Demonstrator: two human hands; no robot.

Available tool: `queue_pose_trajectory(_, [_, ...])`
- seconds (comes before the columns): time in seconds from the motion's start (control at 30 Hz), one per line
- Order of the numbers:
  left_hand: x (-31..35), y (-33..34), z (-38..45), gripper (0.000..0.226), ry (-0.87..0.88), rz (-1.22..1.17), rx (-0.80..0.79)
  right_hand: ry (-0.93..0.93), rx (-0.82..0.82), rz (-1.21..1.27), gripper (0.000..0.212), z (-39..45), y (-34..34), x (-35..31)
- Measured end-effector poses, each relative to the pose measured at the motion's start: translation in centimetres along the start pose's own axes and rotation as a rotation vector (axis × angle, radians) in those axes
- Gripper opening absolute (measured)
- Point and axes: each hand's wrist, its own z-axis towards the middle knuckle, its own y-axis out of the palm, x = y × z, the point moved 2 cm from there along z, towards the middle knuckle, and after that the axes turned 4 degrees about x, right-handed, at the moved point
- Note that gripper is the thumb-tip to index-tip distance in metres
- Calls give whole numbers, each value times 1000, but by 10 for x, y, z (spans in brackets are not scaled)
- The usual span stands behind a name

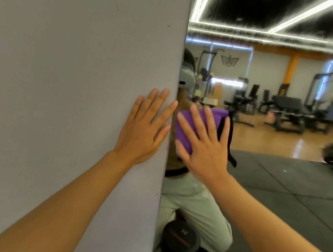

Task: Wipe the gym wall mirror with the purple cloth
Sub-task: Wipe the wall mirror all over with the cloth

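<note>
Two hands were flat on the vertical surfaces: left hand (146, 127), fingers straight and spread, rested on the grey wall (72, 67) at the mirror's edge. Right hand (204, 145), fingers straight, pressed the purple cloth (185, 126) onto the mirror (282, 187), just beside its left edge. No containers showed; mirror surface lay open to the right, w/ dumbbells (181, 237) reflected below.

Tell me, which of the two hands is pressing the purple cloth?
The right hand, flat on the purple cloth against the mirror. The left hand rests on the bare grey wall.
</note>
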Motion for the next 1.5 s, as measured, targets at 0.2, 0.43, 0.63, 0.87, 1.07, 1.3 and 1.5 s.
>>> queue_pose_trajectory(0.2, [6, 2, -9, 55, -24, -6, -5, 99, 35, -12, 61, -20, 6, -11])
queue_pose_trajectory(0.43, [27, 15, -16, 61, -163, 75, 21, -62, -211, -93, 67, -158, 14, -46])
queue_pose_trajectory(0.63, [32, 23, -20, 59, -183, 107, 42, -52, -184, -51, 68, -130, 9, -31])
queue_pose_trajectory(0.87, [41, 28, -20, 55, -239, 100, 66, 172, 15, -70, 61, -4, -2, 25])
queue_pose_trajectory(1.07, [70, 28, -19, 54, -232, 72, 99, 170, -24, -30, 61, -82, 5, 11])
queue_pose_trajectory(1.3, [92, 41, -27, 56, -212, 50, 74, 48, -197, -61, 63, -176, 2, 21])
queue_pose_trajectory(1.5, [99, 43, -25, 55, -140, 33, 42, 205, -62, -38, 62, -52, -14, 66])
